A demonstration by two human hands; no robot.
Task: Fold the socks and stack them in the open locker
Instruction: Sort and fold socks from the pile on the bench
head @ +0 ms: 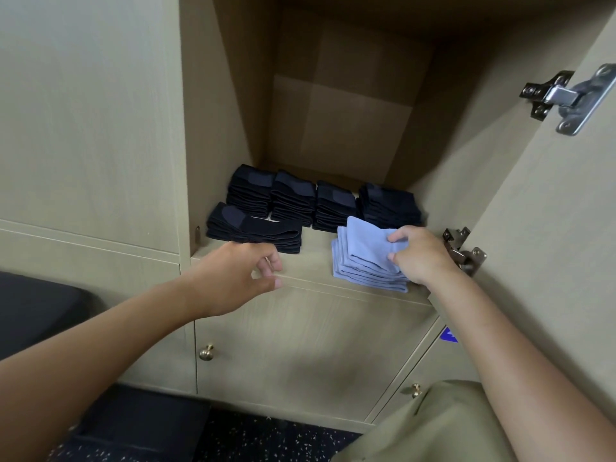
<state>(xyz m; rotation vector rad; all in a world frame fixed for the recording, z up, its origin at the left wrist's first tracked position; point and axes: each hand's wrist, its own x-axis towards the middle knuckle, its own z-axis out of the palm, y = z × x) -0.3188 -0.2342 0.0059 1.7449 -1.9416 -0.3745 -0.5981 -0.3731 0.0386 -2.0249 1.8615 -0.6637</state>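
A stack of folded light blue socks (361, 261) lies at the front right of the open locker's shelf (313, 261). My right hand (423, 255) grips the top blue sock, thumb above and fingers curled under its edge. Several stacks of folded dark navy socks (320, 201) fill the row behind, with one longer navy stack (253, 233) at the front left. My left hand (240, 271) hovers just before the shelf's front edge, fingers loosely curled, holding nothing.
The open locker door (550, 208) stands at the right with metal hinges (463, 251) close to my right hand. Below the shelf are closed doors with brass knobs (206, 352). A dark cushion (36, 311) sits at the left over a speckled floor.
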